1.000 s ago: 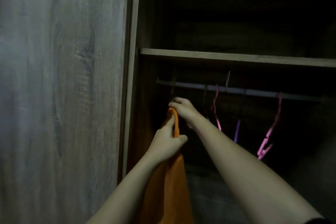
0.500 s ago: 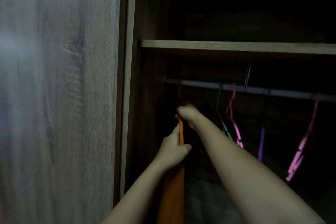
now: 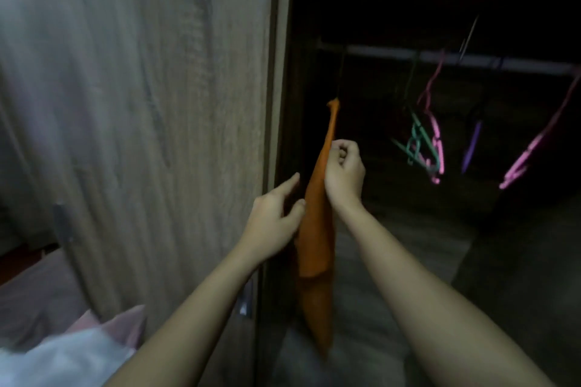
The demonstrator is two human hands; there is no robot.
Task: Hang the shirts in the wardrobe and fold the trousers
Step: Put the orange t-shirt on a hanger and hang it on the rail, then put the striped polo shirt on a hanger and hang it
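Orange shirt (image 3: 317, 229) hanging, left hand (image 3: 272, 223) released, right hand (image 3: 344, 174) lower

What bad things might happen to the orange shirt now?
1. The orange shirt hangs bunched and narrow. If the right hand, which seems to pinch it, tugs hard, it may come off the rail.
2. The empty hangers hang tilted and crowded on that rail. A bumped arm might tangle them or knock them down.

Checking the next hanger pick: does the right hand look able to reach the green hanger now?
Probably yes: the right hand is curled beside the orange shirt, and only open space lies between it and the green hanger on the rail.
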